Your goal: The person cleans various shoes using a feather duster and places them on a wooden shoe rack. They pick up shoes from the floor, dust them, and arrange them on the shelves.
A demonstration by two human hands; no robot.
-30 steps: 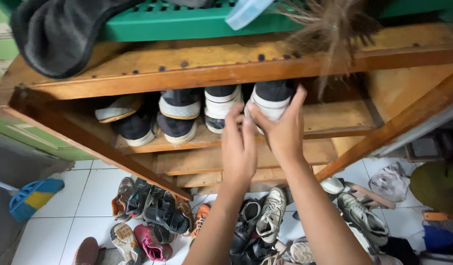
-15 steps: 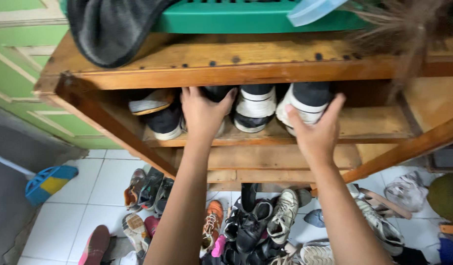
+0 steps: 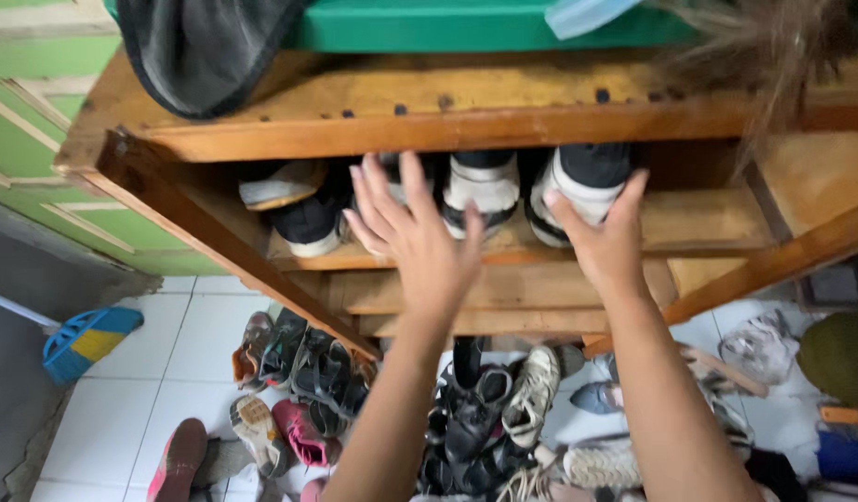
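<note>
Fingers [image 3: 382, 191] of the left hand [image 3: 419, 246] are spread wide and raised in front of the wooden rack [image 3: 429, 125], just left of the frame's centre; nothing is gripped by them, and whether the tips touch the shoe behind cannot be told. The right hand [image 3: 604, 244], right of centre, is held against the toe of a black-and-white sneaker [image 3: 582, 181], with the thumb [image 3: 630, 193] laid up one side and the other fingers along the other side; how firmly the toe is pinched cannot be told. This sneaker is seen on the upper shelf [image 3: 689, 223], toe outward, at the right end of a row. A second black-and-white sneaker [image 3: 482, 191] is placed just left of it, between the two hands. Further left on the same shelf, a dark shoe [image 3: 303, 223] and a tan sole [image 3: 282, 184] are seen. A dark cloth [image 3: 206, 51] is draped over the rack's top at the upper left, beside a green crate [image 3: 466, 26]. Loose shoes [image 3: 485, 409] are heaped on the white tiled floor [image 3: 168, 353] in the lower part of the frame. A blue dustpan [image 3: 85, 339] is seen at the left edge.
</note>
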